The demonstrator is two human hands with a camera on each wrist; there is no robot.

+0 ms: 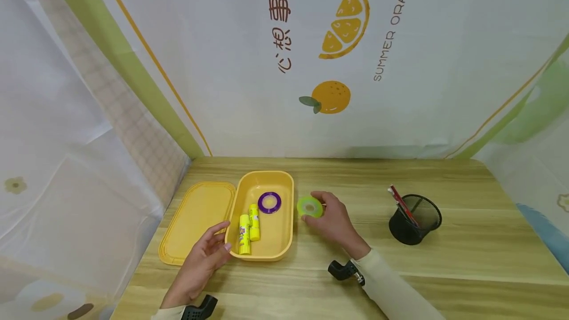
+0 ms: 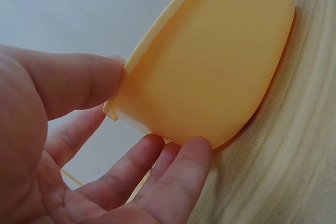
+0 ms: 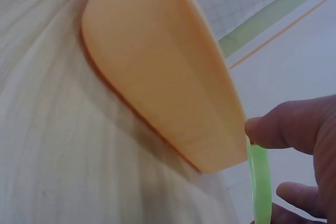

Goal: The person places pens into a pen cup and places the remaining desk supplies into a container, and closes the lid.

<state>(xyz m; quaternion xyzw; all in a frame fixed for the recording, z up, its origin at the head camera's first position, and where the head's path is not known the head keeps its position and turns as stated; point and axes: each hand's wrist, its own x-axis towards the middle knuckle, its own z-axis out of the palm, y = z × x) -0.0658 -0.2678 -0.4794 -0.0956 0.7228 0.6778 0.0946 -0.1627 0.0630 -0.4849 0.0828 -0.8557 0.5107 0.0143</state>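
Observation:
A yellow plastic box (image 1: 274, 253) stands uncovered on the table. My left hand (image 1: 202, 263) grips its near-left corner, thumb on the rim and fingers against the outer wall (image 2: 210, 61). Inside, two yellow glue sticks (image 1: 244, 233) lie side by side along the left, and a purple roll of tape (image 1: 269, 202) lies flat farther back. Just right of the box, my right hand (image 1: 331, 219) pinches a green roll of tape (image 1: 309, 207) between thumb and fingers. The right wrist view shows this roll (image 3: 259, 177) edge-on, close to the box's rim.
The box's yellow lid (image 1: 197, 223) lies flat to the left, right up against the box. At the right stands a black mesh pen cup (image 1: 411, 228) with a few pens (image 1: 402, 204) leaning in it. A printed cloth (image 1: 249, 63) hangs behind the wooden table (image 1: 338, 169).

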